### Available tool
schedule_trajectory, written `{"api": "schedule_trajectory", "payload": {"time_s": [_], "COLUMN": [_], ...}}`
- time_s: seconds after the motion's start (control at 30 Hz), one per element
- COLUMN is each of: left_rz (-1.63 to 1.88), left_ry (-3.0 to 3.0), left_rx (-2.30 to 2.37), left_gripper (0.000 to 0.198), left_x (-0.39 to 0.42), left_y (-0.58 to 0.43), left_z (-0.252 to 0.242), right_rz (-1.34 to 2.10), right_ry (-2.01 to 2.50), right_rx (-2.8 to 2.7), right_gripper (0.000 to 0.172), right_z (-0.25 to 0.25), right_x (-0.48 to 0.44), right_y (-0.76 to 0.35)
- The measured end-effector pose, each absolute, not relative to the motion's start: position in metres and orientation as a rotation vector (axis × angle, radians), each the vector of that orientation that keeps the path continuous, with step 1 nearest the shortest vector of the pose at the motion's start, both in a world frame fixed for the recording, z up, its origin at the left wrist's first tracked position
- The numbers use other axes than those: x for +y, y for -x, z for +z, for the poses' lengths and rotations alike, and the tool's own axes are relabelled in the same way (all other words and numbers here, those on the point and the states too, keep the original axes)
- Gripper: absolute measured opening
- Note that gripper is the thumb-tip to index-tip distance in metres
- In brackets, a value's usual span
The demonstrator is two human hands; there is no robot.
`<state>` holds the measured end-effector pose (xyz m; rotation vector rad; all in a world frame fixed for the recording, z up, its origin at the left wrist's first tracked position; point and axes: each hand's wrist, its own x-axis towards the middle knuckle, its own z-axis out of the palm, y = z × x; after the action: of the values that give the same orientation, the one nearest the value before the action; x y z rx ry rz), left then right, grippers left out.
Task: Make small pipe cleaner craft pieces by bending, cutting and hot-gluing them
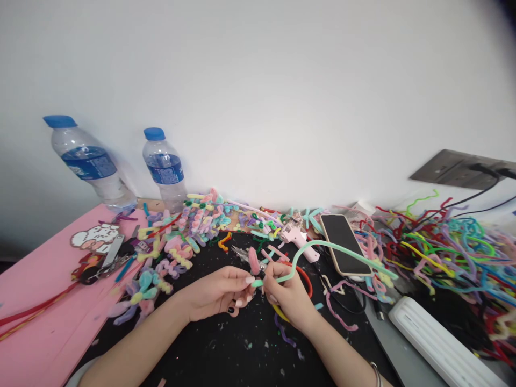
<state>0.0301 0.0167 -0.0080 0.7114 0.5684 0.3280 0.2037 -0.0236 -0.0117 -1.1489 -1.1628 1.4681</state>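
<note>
A long mint-green pipe cleaner point(322, 243) runs between my two hands, its free end arching up and away to the right. My left hand point(220, 293) pinches one end of it between thumb and fingers. Close beside, my right hand point(288, 293) is closed on the same pipe cleaner, thumb and forefinger pressed together. Just above the fingertips stands a pink fuzzy loop point(253, 261); whether it is joined to the green one I cannot tell. Behind my right hand a red-orange ring-shaped handle point(305, 280) shows in part.
A pink glue gun point(298, 241) and a phone point(346, 244) lie beyond my hands. Bent pipe-cleaner pieces point(177, 252) are heaped at left, a loose tangle point(447, 252) at right. Scissors point(115, 252) rest on pink board point(44, 301). Two bottles point(163, 166) stand by the wall; a white power strip point(439, 344) is front right.
</note>
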Motion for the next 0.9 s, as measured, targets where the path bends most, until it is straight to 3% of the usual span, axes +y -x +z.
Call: {"api": "schedule_trajectory", "payload": {"time_s": [0.9], "left_rz": [0.295], "left_ry": [-0.724], "left_rx": [0.605], "left_gripper": [0.019], "left_x": [0.0193], "left_y": [-0.0284], "left_z": [-0.0086], "right_rz": [1.486], "right_ry": [1.121], "right_rx": [-1.234], "right_gripper": [0.026], "right_z": [-0.0122], "right_x": [-0.0232], "right_y": [-0.2056]}}
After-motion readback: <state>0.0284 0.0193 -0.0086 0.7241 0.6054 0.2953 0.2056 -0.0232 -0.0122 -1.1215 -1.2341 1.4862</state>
